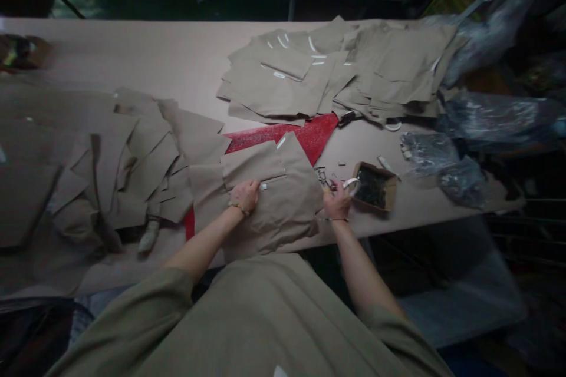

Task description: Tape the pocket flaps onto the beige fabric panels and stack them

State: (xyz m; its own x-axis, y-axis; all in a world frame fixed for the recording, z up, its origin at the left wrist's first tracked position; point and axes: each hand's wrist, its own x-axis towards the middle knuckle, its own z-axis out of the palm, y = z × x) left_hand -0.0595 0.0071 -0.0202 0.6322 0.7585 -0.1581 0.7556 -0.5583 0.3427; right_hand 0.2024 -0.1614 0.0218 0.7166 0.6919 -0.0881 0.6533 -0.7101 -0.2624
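A tan fabric piece (283, 188) with a pocket slit lies in front of me, partly over a red mat (309, 132). My left hand (244, 195) rests on the fabric beside the slit with its fingers curled down, pinching the cloth near a small white tag (264, 187). My right hand (338, 200) is at the fabric's right edge, its fingers closed round a small tool with a white handle, just left of a small cardboard box (375, 187) of dark small parts.
A spread of tan cut pieces (336, 70) covers the far table, and another heap (124, 159) lies to the left. Clear plastic bags (460, 165) sit at the right. Small metal bits (321, 174) lie near the box. The table's front edge is near my body.
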